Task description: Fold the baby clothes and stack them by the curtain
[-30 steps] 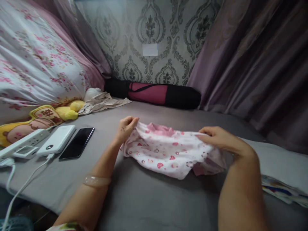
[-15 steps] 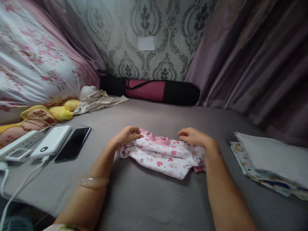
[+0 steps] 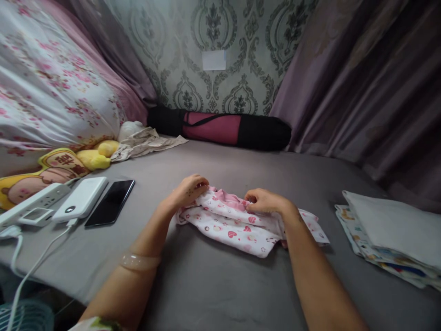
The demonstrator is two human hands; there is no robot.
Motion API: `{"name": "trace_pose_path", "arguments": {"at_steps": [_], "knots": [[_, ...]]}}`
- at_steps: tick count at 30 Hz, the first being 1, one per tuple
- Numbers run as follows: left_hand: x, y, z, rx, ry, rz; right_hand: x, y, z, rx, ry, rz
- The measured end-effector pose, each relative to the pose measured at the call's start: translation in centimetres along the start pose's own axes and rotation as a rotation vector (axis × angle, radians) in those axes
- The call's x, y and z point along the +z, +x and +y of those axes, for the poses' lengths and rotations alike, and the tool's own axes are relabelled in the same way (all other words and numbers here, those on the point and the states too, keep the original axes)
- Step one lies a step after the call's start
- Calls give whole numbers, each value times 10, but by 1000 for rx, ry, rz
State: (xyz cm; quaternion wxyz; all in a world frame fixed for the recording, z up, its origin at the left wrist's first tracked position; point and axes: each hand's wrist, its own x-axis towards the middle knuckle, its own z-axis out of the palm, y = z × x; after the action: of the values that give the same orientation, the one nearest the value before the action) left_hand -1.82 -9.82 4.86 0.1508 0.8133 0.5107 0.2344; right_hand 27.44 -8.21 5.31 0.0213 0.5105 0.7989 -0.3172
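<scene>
A small white baby shirt (image 3: pixel 237 232) with pink and red hearts and a pink collar lies bunched on the grey sheet, its lower folds toward me. My left hand (image 3: pixel 191 189) has its fingers curled closed on the cloth at the left end of the collar. At the collar's right end, my right hand (image 3: pixel 265 201) pinches the upper edge of the shirt. One sleeve sticks out to the right beyond my right wrist, and part of the shirt is hidden under that forearm.
Folded cloths (image 3: pixel 392 230) are stacked at the right. On the left lie a black phone (image 3: pixel 110 203), a white power bank (image 3: pixel 81 200) with a cable, a power strip (image 3: pixel 34 204) and plush toys (image 3: pixel 58 166). A black and maroon long bag (image 3: pixel 220 128) rests against the wall.
My right hand has moved left and inward to the collar, uncovering the right sleeve. My left hand stays at the collar's left end. The view has shifted slightly.
</scene>
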Motion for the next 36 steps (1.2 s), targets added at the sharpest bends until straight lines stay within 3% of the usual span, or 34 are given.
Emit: {"name": "trace_pose_path", "arguments": {"at_steps": [10, 15, 22, 29, 32, 36], "knots": [[18, 1, 2, 81, -100, -117, -14, -13, 1, -139, 223, 54], [17, 0, 3, 49, -174, -136, -18, -19, 6, -187, 442, 48], [10, 1, 4, 48, -259, -129, -21, -27, 0, -230, 527, 82], [-27, 1, 21, -85, -395, -82, -41, -45, -8, -178, 493, 60], [-48, 3, 32, -38, -374, -46, -54, -55, -11, -158, 413, 51], [-79, 9, 41, 54, -334, -118, -74, -73, -21, -109, 254, 142]]}}
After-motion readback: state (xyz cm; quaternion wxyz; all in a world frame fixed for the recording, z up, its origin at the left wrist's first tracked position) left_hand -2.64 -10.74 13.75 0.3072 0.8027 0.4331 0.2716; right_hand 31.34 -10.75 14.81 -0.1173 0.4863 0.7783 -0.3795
